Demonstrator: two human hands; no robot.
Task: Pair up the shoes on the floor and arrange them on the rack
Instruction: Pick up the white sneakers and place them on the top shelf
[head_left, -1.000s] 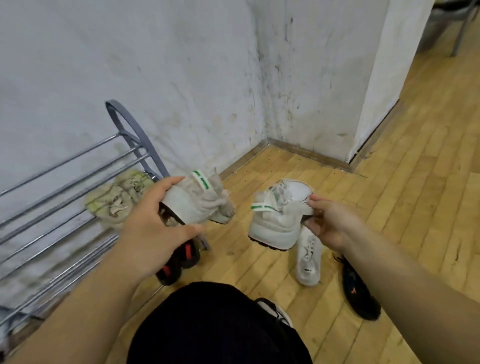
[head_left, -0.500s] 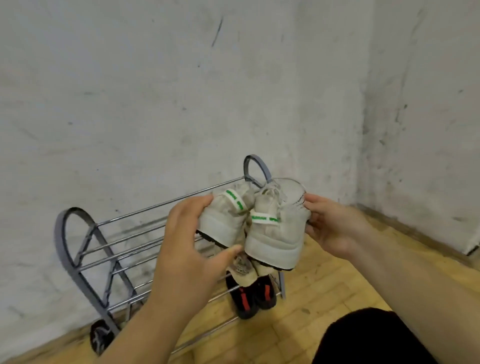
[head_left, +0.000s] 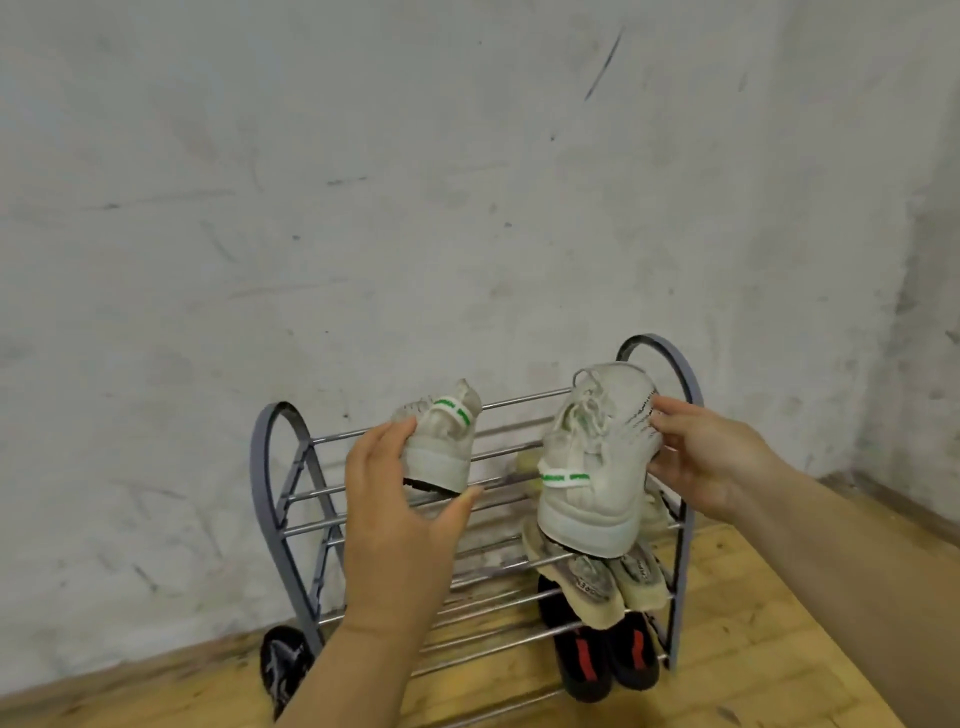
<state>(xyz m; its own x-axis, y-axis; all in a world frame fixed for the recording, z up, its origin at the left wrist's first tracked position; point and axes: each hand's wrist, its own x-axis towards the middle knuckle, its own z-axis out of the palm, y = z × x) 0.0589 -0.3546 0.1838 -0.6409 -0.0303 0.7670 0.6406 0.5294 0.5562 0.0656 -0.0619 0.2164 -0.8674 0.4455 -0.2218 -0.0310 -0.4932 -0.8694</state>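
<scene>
- Shoes are being set on the rack (head_left: 280, 467), a grey metal frame with chrome bars standing against a scuffed white wall (head_left: 363, 182); the step in hand looks like placing a matched white pair on an upper tier.
- Left of everything, down by the rack's left foot, a dark shoe (head_left: 283, 670) lies on the wooden floor (head_left: 753, 623), below and left of the left hand, unpaired as far as can be seen.
- Left hand (head_left: 400, 519): its grip is closed around the heel of the left white sneaker (head_left: 441, 441), thumb under the sole, fingers along the side; the sole appears to touch or sit just above an upper bar.
- Right hand (head_left: 711, 457): its grip is closed loosely on the side of the right white sneaker (head_left: 592, 467), heel toward the camera, held near the rack's right end, above the bars.
- Below the right grip, a beige pair (head_left: 618, 577) sits on a middle tier, and a black pair with red stripes (head_left: 602, 660) on the lowest.
- Next, I judge, both sneakers need lowering side by side onto the same tier, soles flat across two bars so neither tips through, before either grip lets go.
</scene>
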